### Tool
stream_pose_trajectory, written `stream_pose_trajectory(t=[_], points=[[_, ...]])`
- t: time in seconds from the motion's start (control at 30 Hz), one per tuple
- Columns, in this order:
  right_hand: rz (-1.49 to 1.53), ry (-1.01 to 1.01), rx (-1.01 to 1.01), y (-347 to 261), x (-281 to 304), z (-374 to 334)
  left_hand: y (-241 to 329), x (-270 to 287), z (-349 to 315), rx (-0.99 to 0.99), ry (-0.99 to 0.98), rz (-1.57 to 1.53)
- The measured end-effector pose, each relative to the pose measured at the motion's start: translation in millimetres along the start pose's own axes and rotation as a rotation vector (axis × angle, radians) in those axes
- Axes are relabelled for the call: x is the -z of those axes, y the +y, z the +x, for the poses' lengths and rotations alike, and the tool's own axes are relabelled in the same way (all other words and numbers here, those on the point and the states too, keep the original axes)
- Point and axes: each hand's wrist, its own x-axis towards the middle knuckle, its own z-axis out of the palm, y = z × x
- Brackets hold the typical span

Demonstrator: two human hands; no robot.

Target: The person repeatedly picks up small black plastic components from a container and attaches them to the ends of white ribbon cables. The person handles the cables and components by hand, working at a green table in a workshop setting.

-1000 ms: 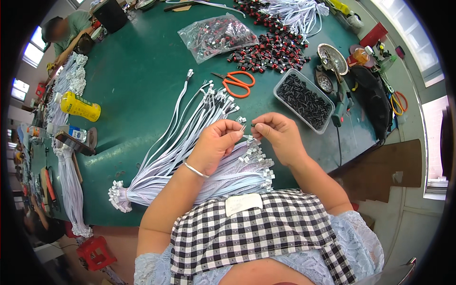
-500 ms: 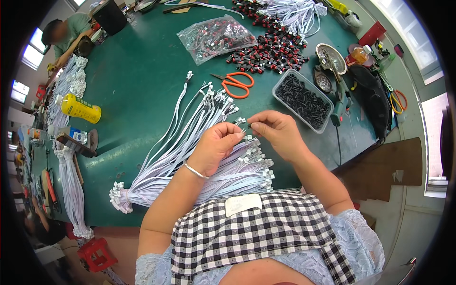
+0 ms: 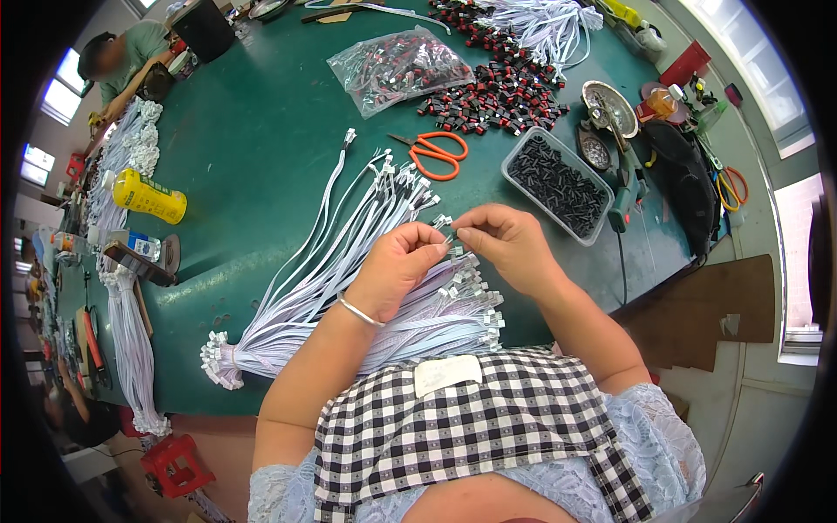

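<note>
Over the cable bundle, my left hand [image 3: 401,268] pinches the thin end of a white cable between thumb and fingers. My right hand [image 3: 507,246] is closed in a pinch with its fingertips almost touching the left ones; whatever tiny thing it holds is hard to make out. Beneath both hands spreads the bundle of white flat cables [image 3: 301,296], tied near its left end [image 3: 223,359], with small white connectors at its ends. To the right of my right hand stands a clear plastic tub [image 3: 602,228] full of small black pieces [image 3: 558,185].
Orange-handled scissors [image 3: 438,155] lie beyond the bundle. Further back are a clear bag [image 3: 397,70] and a heap of red-and-black connectors [image 3: 501,100]. A green-handled tool [image 3: 624,196] and metal bowl [image 3: 610,106] sit at right; a yellow bottle [image 3: 153,199] at left. Another person [image 3: 131,61] sits far left.
My right fingertips have moved slightly left, closer to the left ones. A dark bit seen at the right fingertips before is now mostly hidden. My left hand has barely moved.
</note>
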Motion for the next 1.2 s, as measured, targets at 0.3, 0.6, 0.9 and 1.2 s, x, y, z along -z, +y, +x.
stream_pose_trajectory(t=[0.3, 0.6, 0.9, 1.2], points=[[-0.179, -0.099, 0.016, -12, 1, 1, 0, 1, -2, -0.043, -0.041, 0.22], [-0.407, -0.355, 0.421, -6, 18, 16, 15, 18, -9, -0.069, -0.257, 0.438], [-0.59, -0.27, 0.5, -9, 19, 25, 24, -8, -8, -0.388, 0.096, 1.043], [-1.25, 0.01, 0.388, -31, 92, 9, 40, 24, 30, -0.557, 0.34, 1.509]])
